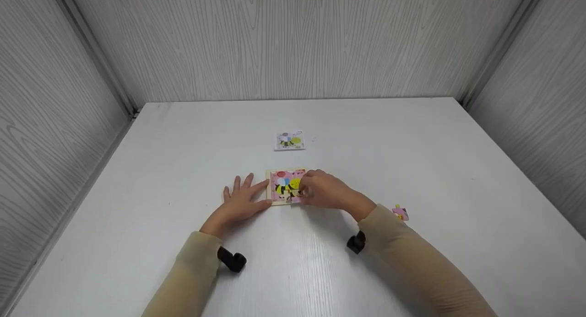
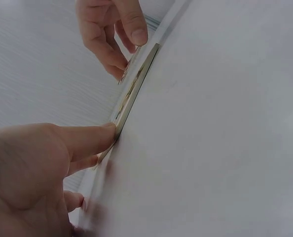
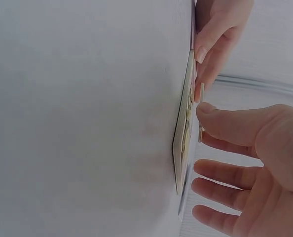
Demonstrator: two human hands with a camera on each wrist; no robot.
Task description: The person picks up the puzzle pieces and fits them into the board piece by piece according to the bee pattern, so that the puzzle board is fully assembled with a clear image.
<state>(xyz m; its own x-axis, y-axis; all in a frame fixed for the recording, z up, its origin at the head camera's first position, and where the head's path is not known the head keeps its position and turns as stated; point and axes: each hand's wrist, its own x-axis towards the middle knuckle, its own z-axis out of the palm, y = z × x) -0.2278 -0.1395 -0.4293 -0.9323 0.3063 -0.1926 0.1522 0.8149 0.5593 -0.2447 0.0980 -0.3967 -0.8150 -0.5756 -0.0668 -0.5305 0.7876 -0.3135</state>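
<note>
A square jigsaw puzzle with a pale wooden frame (image 1: 268,191) lies on the table, showing a yellow and black bee on pink. My left hand (image 1: 240,203) has its fingers spread straight, with thumb and index finger pressing at the frame's left edge. In the left wrist view its thumb (image 2: 90,140) meets the frame's side. Over the lower right part of the puzzle, my right hand (image 1: 327,189) pinches a thin puzzle piece (image 3: 202,93) between thumb and index finger. That piece is held just above the frame, seen edge-on in the right wrist view; its other fingers extend apart.
Beyond the puzzle lies a square card (image 1: 289,141) with a similar bee picture. A loose pink puzzle piece (image 1: 400,213) is beside the right forearm. White table (image 1: 206,134), with grained panels (image 1: 293,42) at the back and both sides.
</note>
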